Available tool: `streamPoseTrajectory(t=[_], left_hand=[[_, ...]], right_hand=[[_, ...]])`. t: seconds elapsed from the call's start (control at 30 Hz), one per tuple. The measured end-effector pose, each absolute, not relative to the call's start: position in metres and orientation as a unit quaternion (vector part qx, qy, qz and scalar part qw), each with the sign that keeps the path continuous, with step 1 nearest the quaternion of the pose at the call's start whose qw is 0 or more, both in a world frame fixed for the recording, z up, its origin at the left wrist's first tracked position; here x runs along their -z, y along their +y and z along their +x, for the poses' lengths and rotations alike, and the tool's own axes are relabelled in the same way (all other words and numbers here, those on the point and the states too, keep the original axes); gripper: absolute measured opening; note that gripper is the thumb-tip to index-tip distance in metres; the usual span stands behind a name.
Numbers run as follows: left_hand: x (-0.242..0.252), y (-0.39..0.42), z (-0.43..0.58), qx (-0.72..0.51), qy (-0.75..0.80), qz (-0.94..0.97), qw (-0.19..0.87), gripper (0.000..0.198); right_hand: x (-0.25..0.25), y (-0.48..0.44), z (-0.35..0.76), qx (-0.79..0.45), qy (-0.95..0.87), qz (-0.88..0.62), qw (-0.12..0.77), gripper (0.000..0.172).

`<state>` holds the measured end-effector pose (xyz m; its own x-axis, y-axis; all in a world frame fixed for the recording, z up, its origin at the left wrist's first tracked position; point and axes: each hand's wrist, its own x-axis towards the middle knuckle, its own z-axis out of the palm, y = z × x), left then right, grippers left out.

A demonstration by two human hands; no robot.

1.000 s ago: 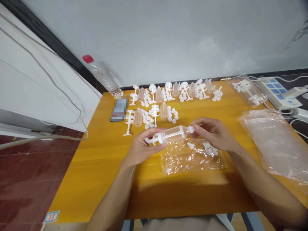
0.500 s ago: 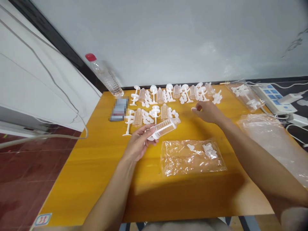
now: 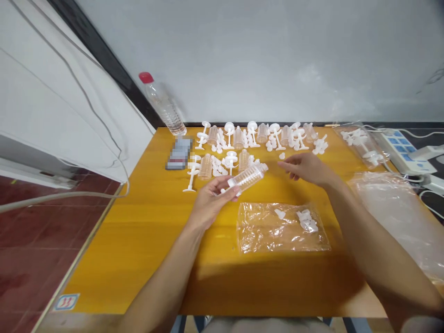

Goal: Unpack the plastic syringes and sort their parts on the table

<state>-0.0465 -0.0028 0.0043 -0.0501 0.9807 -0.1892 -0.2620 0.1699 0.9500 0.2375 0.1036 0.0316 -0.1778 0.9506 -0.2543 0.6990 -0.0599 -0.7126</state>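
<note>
My left hand (image 3: pixel 217 199) is closed around the wide end of a clear ribbed syringe barrel (image 3: pixel 247 179), whose narrow tip points up and to the right. My right hand (image 3: pixel 305 169) hovers over the table with its fingers loosely apart and nothing visible in them. Just beyond its fingertips lies a small white piece (image 3: pixel 282 156). Below the hands, a clear plastic bag (image 3: pixel 256 231) lies flat with several white pieces (image 3: pixel 307 221) in it. Along the back stand white plungers (image 3: pixel 252 134) and clear barrels (image 3: pixel 237 138), with small white parts between them.
A water bottle (image 3: pixel 166 111) with a red cap leans at the back left, near a phone (image 3: pixel 178 155). To the right are a filled bag (image 3: pixel 364 143), a power strip (image 3: pixel 405 150) with cables, and a pile of plastic bags (image 3: pixel 391 212). A whiteboard (image 3: pixel 260 60) borders the table's back.
My right hand has let go of a small white piece, which now lies on the table, and has drawn back slightly. The left hand still holds the barrel. The view has shifted a little.
</note>
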Motion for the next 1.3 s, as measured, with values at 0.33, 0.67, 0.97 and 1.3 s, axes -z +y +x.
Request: streamPoseTrajectory(t=[0.33,0.67,0.97,1.3], left_hand=[[-0.025,-0.024,-0.01,-0.499,0.504,0.393,0.586,0.049],[-0.036,-0.028,-0.041,-0.474,0.527,0.347,0.614,0.048],[-0.041,0.104,0.026,-0.351,0.633,0.609,0.323,0.043],[-0.006,0.162,0.054,-0.187,0.666,0.694,0.199,0.041]], right_hand=[[-0.031,0.007,0.183,-0.669,-0.419,-0.427,0.441,0.042],[-0.041,0.071,0.252,-0.482,-0.506,-0.572,0.429,0.045],[-0.022,0.13,0.216,-0.222,-0.698,-0.672,0.109,0.047],[0.0,0.139,0.245,-0.215,-0.681,-0.681,0.16,0.058]])
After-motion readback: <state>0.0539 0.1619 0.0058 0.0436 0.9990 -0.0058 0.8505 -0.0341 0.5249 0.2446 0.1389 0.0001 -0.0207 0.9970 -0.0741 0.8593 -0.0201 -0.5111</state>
